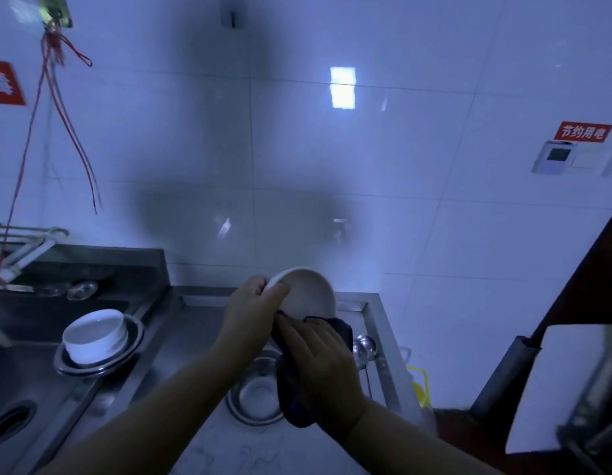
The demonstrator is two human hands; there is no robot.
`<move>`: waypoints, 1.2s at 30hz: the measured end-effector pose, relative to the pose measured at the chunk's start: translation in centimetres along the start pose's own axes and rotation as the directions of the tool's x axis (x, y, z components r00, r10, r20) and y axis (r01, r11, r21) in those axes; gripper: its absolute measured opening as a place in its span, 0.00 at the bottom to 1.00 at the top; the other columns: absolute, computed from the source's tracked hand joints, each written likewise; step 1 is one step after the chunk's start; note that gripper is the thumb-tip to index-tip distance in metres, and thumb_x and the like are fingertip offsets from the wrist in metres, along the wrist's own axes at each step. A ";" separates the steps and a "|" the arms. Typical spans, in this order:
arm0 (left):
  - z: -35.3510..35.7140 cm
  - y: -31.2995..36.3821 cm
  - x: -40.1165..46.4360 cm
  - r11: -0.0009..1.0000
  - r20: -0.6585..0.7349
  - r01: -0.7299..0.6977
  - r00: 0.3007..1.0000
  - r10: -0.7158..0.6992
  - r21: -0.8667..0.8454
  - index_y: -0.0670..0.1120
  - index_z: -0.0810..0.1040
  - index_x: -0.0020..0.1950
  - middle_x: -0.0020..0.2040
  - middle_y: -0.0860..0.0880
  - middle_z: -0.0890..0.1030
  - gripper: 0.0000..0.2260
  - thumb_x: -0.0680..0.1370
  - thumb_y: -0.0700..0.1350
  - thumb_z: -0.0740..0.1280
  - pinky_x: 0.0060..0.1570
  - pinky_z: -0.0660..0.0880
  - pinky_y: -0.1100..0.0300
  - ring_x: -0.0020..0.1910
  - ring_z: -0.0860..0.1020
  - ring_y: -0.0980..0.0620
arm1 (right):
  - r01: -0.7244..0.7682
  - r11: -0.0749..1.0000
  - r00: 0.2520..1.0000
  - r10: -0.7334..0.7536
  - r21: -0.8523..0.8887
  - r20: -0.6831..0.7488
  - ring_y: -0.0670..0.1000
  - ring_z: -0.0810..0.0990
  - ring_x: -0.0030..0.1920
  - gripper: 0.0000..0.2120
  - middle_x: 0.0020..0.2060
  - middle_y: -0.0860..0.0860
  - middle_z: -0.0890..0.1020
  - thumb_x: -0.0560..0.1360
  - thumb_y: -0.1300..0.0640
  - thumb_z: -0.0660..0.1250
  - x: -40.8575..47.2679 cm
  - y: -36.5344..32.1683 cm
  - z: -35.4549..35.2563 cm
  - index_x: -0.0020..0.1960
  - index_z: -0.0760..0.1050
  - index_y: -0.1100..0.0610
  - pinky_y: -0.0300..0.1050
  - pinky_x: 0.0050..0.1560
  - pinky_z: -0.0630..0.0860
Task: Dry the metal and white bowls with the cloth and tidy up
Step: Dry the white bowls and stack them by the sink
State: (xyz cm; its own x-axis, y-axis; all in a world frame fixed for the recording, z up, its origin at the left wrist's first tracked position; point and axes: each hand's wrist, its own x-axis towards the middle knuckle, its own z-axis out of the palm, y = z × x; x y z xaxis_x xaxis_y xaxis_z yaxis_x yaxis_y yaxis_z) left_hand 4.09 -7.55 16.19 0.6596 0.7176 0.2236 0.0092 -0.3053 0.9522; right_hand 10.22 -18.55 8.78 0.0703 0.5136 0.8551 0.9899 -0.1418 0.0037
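My left hand (253, 310) grips a white bowl (308, 293) by its rim and holds it tilted above the steel counter. My right hand (323, 358) holds a dark cloth (290, 389) against the bowl's lower side; the cloth hangs down under my palm. Below them a metal bowl (254, 392) rests upright on the counter, partly hidden by the cloth. At the left, a second white bowl (93, 335) sits inside another metal bowl (133, 337) on the edge of the sink.
The sink (20, 378) with its drain lies at the left, a tap above it. Two metal ladles (364, 346) lie on the counter (191, 337) at the right. Glass lids rest behind the sink. A yellow object stands beyond the counter's right edge.
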 end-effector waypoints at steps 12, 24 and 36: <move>-3.1 1.5 0.4 0.990 0.383 0.106 0.914 -0.134 0.093 0.50 0.80 0.50 0.44 0.45 0.81 0.14 0.66 0.51 0.67 0.39 0.76 0.55 0.39 0.79 0.49 | 0.438 0.897 0.884 -0.441 0.056 0.154 0.54 0.81 0.49 0.11 0.53 0.54 0.82 0.75 0.55 0.67 1.3 5.5 -2.3 0.57 0.79 0.56 0.52 0.54 0.75; -1.6 0.7 -1.4 0.983 0.209 -0.127 0.966 0.154 -0.134 0.54 0.76 0.56 0.52 0.52 0.79 0.14 0.72 0.49 0.59 0.49 0.74 0.55 0.51 0.76 0.51 | 0.290 0.955 0.956 -0.292 0.067 0.021 0.50 0.80 0.50 0.19 0.60 0.49 0.79 0.74 0.53 0.69 0.8 2.7 -1.0 0.65 0.73 0.53 0.48 0.48 0.76; 0.0 0.4 -2.9 0.977 0.074 -0.094 0.991 0.109 -0.191 0.57 0.67 0.62 0.54 0.54 0.75 0.17 0.78 0.40 0.63 0.49 0.77 0.56 0.53 0.76 0.54 | 0.190 0.982 0.981 -0.190 0.004 -0.042 0.51 0.81 0.49 0.13 0.54 0.52 0.83 0.76 0.53 0.66 2.5 1.8 -2.0 0.60 0.77 0.55 0.48 0.49 0.76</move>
State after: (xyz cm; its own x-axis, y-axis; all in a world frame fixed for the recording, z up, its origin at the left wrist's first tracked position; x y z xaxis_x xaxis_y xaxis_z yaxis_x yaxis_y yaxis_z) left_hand 2.14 -9.74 15.90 0.7101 0.6319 0.3105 -0.1961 -0.2460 0.9492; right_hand 11.93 -19.23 12.02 -0.1240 0.4950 0.8600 0.9857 -0.0379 0.1639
